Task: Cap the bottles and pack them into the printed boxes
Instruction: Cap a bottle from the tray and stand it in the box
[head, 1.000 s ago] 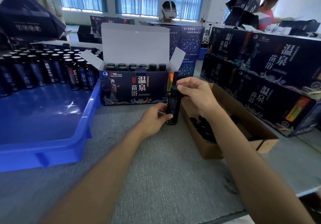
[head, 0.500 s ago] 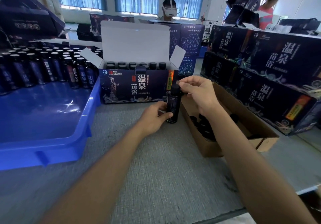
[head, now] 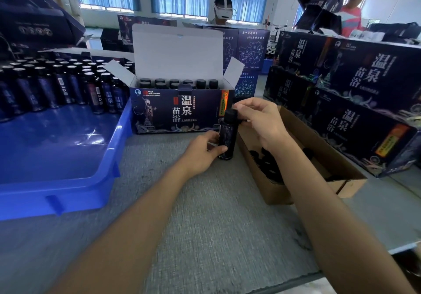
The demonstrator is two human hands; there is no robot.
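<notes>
A dark bottle (head: 227, 136) stands upright on the grey table just in front of the open printed box (head: 177, 111). My left hand (head: 201, 154) grips its lower body. The fingers of my right hand (head: 257, 120) pinch the black cap (head: 230, 115) on its neck. Inside the printed box, several capped bottles (head: 180, 83) stand in rows under the raised white lid. A blue tray (head: 68, 157) at the left holds several bottles (head: 57, 84) along its far side. The brown cardboard box (head: 296, 157) at the right holds loose black caps (head: 266, 161).
Stacked closed printed boxes (head: 355, 102) form a wall at the right. More dark boxes stand behind the open one. A person with a headset (head: 223, 11) sits at the back, another person (head: 352, 8) stands at the far right. The table edge (head: 341, 259) runs near my right forearm.
Both hands have stayed on the bottle and cap at the same spot; my right hand's fingers have shifted slightly round the cap.
</notes>
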